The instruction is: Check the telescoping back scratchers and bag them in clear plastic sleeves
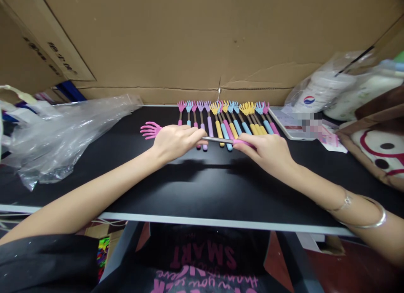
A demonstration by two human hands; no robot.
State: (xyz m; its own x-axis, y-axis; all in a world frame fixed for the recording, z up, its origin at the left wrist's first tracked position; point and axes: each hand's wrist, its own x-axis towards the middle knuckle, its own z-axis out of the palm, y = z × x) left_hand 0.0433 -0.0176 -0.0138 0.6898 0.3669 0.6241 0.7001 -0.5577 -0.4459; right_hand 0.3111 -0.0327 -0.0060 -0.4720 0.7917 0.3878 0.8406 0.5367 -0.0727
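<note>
A pink back scratcher [217,139] with a hand-shaped head and a metal rod lies crosswise between my two hands, above the black table [202,192]. My left hand [176,141] is closed around it just behind the pink head, which sticks out to the left. Closed on the pink grip at the other end is my right hand [265,150], covering most of that grip. Bare metal rod shows between the hands. Behind them, several back scratchers in pink, blue, purple and yellow lie in a row, among them a purple one [210,126]; my hands hide some lower ends.
A clear plastic bag [69,137] lies at the left. To the right are a phone-like white device [292,124], a pink-and-white paper [333,139], a bagged cup [322,91] and a brown bag with a cartoon face [375,145]. Cardboard [189,40] walls the back.
</note>
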